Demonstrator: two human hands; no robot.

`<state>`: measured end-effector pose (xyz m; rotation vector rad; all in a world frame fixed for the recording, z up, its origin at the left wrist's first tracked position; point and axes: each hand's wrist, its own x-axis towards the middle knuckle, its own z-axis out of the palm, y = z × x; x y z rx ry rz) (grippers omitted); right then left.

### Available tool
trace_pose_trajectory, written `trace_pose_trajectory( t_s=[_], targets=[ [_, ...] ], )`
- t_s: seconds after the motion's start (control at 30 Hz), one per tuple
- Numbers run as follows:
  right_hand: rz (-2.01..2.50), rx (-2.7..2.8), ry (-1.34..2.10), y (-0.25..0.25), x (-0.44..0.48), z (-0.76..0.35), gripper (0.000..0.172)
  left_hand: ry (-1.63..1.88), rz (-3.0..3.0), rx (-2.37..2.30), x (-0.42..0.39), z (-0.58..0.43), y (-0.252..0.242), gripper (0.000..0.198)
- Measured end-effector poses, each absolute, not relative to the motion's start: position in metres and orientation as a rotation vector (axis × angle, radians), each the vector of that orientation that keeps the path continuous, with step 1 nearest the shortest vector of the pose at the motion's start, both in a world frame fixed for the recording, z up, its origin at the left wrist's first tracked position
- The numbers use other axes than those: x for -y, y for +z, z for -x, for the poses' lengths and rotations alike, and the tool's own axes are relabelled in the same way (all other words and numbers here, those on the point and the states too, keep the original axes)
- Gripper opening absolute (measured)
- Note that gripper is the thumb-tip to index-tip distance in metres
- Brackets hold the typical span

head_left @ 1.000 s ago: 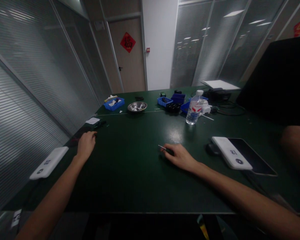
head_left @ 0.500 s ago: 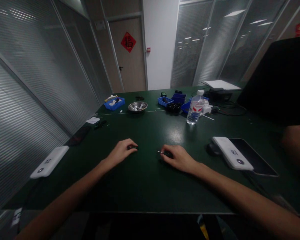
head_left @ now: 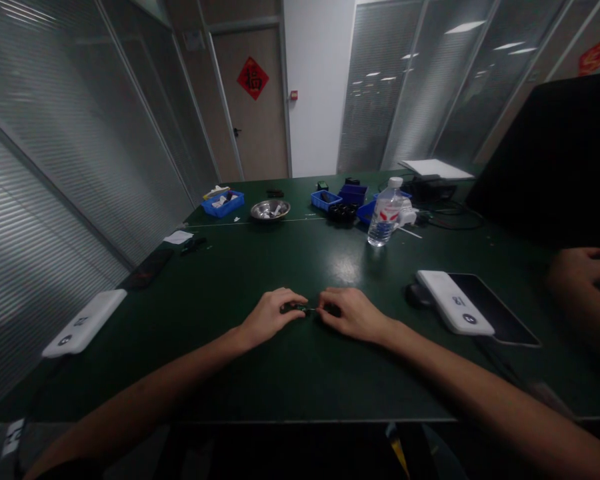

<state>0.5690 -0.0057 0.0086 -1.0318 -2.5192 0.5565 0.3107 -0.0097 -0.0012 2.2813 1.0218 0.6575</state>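
Observation:
Over the middle of the dark green table [head_left: 220, 380], my left hand [head_left: 269, 319] pinches a small dark part [head_left: 300, 308] between thumb and fingers. Its exact kind is too small and dim to make out. Just to the right, my right hand [head_left: 355, 313] is closed around a small screwdriver [head_left: 334, 310]. The dark handle lies mostly hidden within the fingers, and its thin metal shaft points left. The tip reaches the dark part or ends right beside it; I cannot tell whether they touch.
A water bottle [head_left: 386, 213] stands beyond my right hand. Farther back are a metal bowl [head_left: 270, 217] and blue trays [head_left: 223, 206]. White power banks [head_left: 86, 323] lie on both sides, one by a dark tablet [head_left: 500, 313]. Another person's hand [head_left: 583, 267] is at the right edge.
My left hand has moved right with the dark part, closing the gap to the screwdriver. My right hand has stayed nearly in place. The view has shifted slightly.

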Motion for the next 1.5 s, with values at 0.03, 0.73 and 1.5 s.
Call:
trace_pose_trajectory(
  t_s=[0.03,0.73,1.5],
  targets=[
    [1.033,2.526,0.559,0.009,0.006,-0.569,0.008,0.658,-2.276,-1.032,0.010,-0.311,-0.001,0.024],
    [0.940,2.550,0.544,0.011,0.015,-0.563,0.010,0.719,-2.382,-0.834,0.020,-0.315,-0.001,0.024],
    [1.012,2.277,0.816,0.010,0.011,-0.562,0.021,0.767,-2.317,-0.866,0.019,-0.317,-0.003,0.033]
  ],
)
